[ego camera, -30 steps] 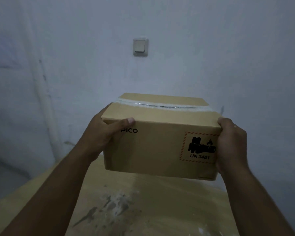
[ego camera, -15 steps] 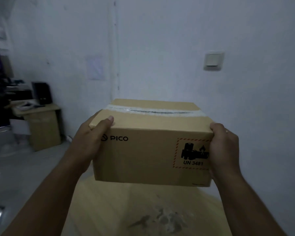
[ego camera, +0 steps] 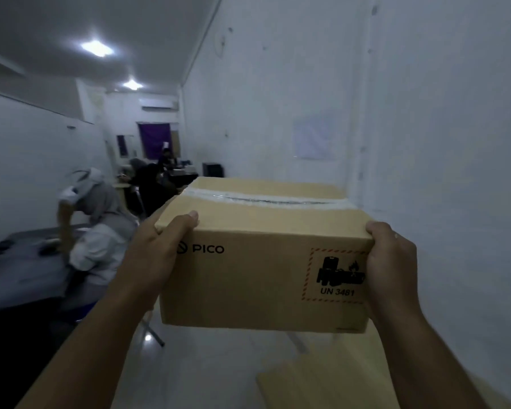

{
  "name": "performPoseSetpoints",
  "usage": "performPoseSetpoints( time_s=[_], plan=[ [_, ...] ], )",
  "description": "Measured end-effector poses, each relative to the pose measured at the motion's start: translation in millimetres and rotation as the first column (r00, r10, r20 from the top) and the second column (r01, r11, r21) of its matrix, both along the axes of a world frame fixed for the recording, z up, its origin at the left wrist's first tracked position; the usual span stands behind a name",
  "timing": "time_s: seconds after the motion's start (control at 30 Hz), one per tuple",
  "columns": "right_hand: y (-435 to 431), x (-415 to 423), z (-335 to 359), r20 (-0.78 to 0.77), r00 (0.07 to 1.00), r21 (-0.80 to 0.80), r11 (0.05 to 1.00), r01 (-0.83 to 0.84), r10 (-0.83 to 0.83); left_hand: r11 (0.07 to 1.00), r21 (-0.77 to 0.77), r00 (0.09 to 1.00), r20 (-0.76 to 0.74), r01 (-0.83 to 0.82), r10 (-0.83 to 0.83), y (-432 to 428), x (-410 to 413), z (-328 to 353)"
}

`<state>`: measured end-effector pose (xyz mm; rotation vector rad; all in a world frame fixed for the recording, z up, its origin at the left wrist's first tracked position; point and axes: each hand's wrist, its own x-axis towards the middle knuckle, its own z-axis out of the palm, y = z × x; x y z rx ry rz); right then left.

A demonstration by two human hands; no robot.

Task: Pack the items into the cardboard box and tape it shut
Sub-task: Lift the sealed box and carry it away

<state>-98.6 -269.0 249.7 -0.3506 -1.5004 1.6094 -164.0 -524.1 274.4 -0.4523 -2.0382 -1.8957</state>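
Observation:
A closed cardboard box [ego camera: 257,270] marked PICO, with a UN 3481 battery label, hangs in the air in front of me. A strip of clear tape [ego camera: 266,199] runs across its top seam. My left hand [ego camera: 157,255] grips the box's left end, thumb lying on the top edge. My right hand [ego camera: 391,267] grips the right end, fingers curled over the top corner. Whatever is inside the box is hidden.
A white wall [ego camera: 425,128] stands close on the right. A wooden table corner [ego camera: 307,376] shows below the box. On the left a seated person [ego camera: 101,231] leans over a dark table [ego camera: 21,276]. More people and desks sit far down the room.
My view has swung left, from the wall and wooden table toward the long room. The box stays held between both hands, and the wall switch has gone out of view.

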Motion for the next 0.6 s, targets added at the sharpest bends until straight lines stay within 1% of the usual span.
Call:
performPoseSetpoints(
  time_s=[0.17, 0.3, 0.43, 0.6],
  plan=[
    [-50.2, -89.8, 10.7, 0.011, 0.994, 0.037, 0.994, -0.107, 0.106, 0.988, 0.06, 0.989, 0.013, -0.145, 0.144, -56.2, -64.1, 0.6],
    [-73.2, -147.3, 14.7, 0.012, 0.989, 0.069, 0.986, -0.149, 0.148, 0.966, 0.106, 0.972, 0.039, -0.234, 0.231, -82.7, -103.5, -5.3],
    [-86.7, -202.1, 14.1, 0.02, 0.978, 0.067, 0.976, -0.207, 0.206, 0.945, 0.082, 0.949, 0.024, -0.316, 0.315, -98.5, -139.8, -9.3],
    [-94.4, -269.0, 15.6, 0.001, 0.96, 0.073, 0.958, -0.278, 0.279, 0.935, 0.068, 0.937, -0.004, -0.349, 0.35, -104.8, -188.6, -11.4]
  ],
)
